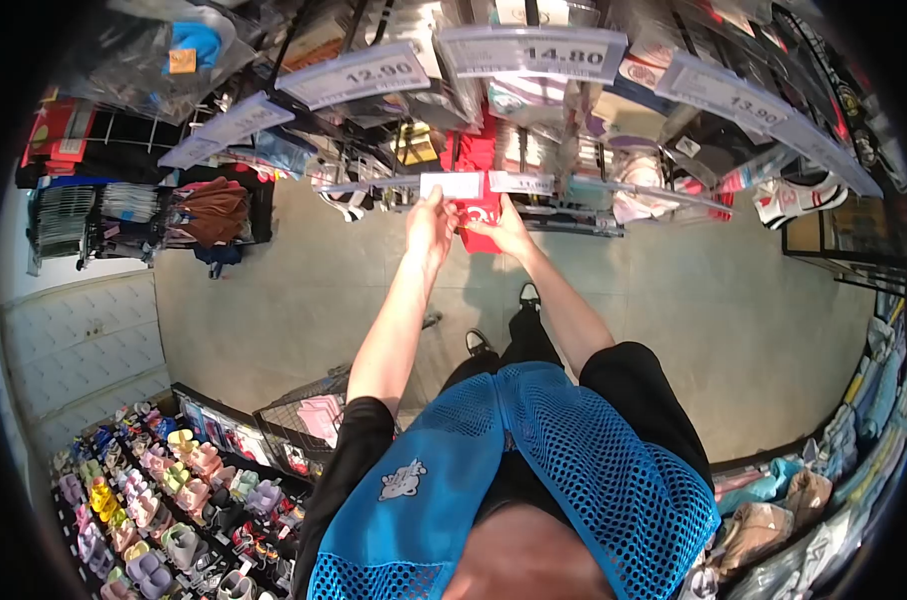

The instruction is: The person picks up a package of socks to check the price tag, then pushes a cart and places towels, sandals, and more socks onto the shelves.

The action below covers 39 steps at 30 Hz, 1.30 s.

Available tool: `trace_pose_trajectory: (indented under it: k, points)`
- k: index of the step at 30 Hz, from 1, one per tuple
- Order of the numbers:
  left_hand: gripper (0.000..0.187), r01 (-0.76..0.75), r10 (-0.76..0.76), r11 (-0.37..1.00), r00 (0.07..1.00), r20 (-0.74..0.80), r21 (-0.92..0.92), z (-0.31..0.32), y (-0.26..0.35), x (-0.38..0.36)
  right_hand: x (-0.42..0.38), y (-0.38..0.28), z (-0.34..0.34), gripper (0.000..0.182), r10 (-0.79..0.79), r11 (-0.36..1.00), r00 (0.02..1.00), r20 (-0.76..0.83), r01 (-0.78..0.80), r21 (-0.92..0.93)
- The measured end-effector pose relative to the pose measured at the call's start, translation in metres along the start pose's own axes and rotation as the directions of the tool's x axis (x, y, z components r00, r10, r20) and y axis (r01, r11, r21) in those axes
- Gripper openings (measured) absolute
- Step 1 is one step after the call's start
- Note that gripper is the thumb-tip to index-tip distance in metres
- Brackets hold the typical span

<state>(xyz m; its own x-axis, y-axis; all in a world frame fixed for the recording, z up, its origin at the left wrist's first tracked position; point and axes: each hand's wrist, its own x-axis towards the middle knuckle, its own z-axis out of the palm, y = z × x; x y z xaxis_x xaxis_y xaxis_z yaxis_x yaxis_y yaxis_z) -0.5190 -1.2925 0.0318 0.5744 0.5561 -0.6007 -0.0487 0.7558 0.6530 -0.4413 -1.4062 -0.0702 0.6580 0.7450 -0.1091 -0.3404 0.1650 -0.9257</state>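
Straight ahead at the rack, a red package [483, 238] with white markings hangs below other red packages [471, 152]. My right hand [510, 232] grips its right side, thumb up and fingers curled across the front. My left hand [431, 230] is at the left edge, fingers bent against the red package. Its thumb reaches up to the lower edge of a white price label [451, 186]. A second price label [521, 183] sits just right of it, above my right thumb. Part of the left fingers' grip is hidden behind the hand.
Larger price labels [534, 53] project above, among bagged goods on hooks. Hanging clothes [124, 215] are at left. A wire basket [309, 405] with pink items is by my left side, near rows of colourful clogs [164, 490]. Packaged textiles [774, 520] lie at lower right.
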Motion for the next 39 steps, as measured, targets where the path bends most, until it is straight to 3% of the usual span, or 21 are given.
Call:
trace_pose_trajectory:
  k: [3, 7, 10, 14, 18, 20, 27, 29, 31, 32, 33, 35, 37, 39]
  points:
    - [0.014, -0.079, 0.065, 0.993, 0.986, 0.154, 0.091, -0.005, -0.004, 0.000, 0.013, -0.006, 0.010, 0.063, -0.073, 0.993, 0.997, 0.011, 0.072, 0.090]
    - [0.013, -0.093, 0.081, 0.992, 0.987, 0.141, 0.083, -0.008, -0.014, 0.001, 0.023, -0.013, 0.009, 0.054, 0.030, 0.997, 0.998, 0.055, -0.034, 0.066]
    - [0.013, -0.078, 0.067, 0.993, 0.990, 0.124, 0.084, -0.006, -0.012, -0.003, 0.026, -0.017, 0.010, 0.039, -0.003, 1.000, 0.996, 0.089, 0.002, 0.016]
    - [0.012, -0.071, 0.065, 0.996, 0.992, 0.104, 0.048, -0.002, -0.011, -0.005, 0.024, -0.016, 0.008, 0.041, -0.033, 0.997, 0.996, 0.083, 0.038, -0.060]
    - [0.014, -0.070, 0.066, 0.997, 0.993, 0.102, 0.042, -0.001, -0.011, -0.007, 0.032, 0.000, 0.006, 0.039, 0.010, 0.981, 0.999, 0.045, -0.001, -0.192]
    - [0.014, -0.079, 0.073, 0.996, 0.992, 0.105, 0.046, -0.002, -0.010, -0.006, 0.029, -0.024, 0.013, 0.039, -0.063, 0.874, 0.995, -0.080, 0.016, -0.485]
    - [0.012, -0.077, 0.076, 0.997, 0.991, 0.112, 0.003, -0.003, -0.012, -0.006, 0.030, -0.019, 0.020, 0.037, -0.143, 0.619, 0.989, -0.036, 0.061, -0.783]
    - [0.012, -0.084, 0.083, 0.996, 0.994, 0.072, 0.012, -0.001, -0.010, -0.011, 0.040, 0.009, 0.014, 0.031, 0.000, 0.661, 0.998, -0.064, -0.048, -0.749]
    - [0.013, -0.100, 0.101, 0.994, 0.995, -0.018, 0.050, 0.000, -0.016, -0.007, 0.036, 0.007, 0.017, 0.031, 0.066, 0.650, 0.975, -0.213, -0.204, -0.732]
    - [0.012, -0.111, 0.110, 0.993, 0.993, 0.051, 0.027, -0.004, -0.019, -0.001, 0.032, -0.004, 0.020, 0.047, 0.002, 0.557, 0.958, -0.287, -0.239, -0.795]
    - [0.012, -0.119, 0.118, 0.993, 0.987, 0.109, -0.001, -0.008, -0.022, 0.002, 0.031, -0.010, 0.019, 0.052, 0.067, 0.527, 0.954, -0.291, -0.281, -0.802]
    - [0.012, -0.117, 0.119, 0.993, 0.987, 0.112, -0.017, 0.000, -0.022, 0.002, 0.037, 0.015, 0.013, 0.044, -0.058, 0.484, 0.958, -0.281, -0.219, -0.847]
    - [0.011, -0.133, 0.134, 0.990, 0.991, 0.028, -0.037, 0.000, -0.021, -0.004, 0.035, 0.009, 0.016, 0.041, -0.018, 0.497, 0.962, -0.271, -0.227, -0.838]
    - [0.013, -0.196, 0.197, 0.980, 0.980, 0.030, -0.046, -0.006, -0.028, -0.004, 0.041, 0.002, 0.018, 0.038, 0.093, 0.642, 0.934, -0.344, -0.320, -0.697]
